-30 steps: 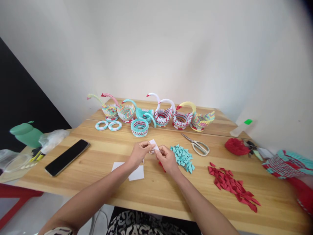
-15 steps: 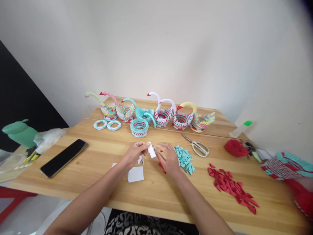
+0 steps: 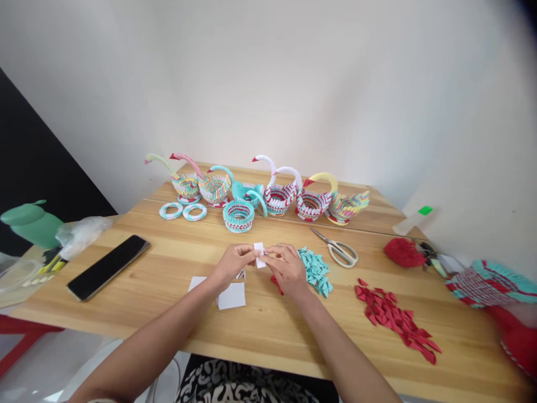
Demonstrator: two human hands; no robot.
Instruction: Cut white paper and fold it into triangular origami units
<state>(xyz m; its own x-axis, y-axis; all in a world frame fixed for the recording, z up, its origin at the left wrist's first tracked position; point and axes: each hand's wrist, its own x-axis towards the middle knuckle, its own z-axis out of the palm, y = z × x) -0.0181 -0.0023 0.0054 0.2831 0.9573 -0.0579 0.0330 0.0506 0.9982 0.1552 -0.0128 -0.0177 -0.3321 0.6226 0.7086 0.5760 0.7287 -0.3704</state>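
Note:
Between my two hands, above the middle of the table, is a small white folded strip of paper. My left hand pinches its left side with thumb and fingers. From the other side my right hand grips it, fingers closed at its right edge. White paper pieces lie on the table under and beside my left forearm. Small folded white pieces near my left hand are mostly hidden. Just right of my right hand is a pile of turquoise folded paper triangles; a few red ones show beneath that hand.
Paper swans and a round turquoise basket line the back, with two rings to their left. Scissors and red triangles lie right. A phone rests left; a red and turquoise woven piece sits far right.
My right fingers have moved in against the white paper, which now stands more upright. Both hands are closer together. The camera view has shifted slightly.

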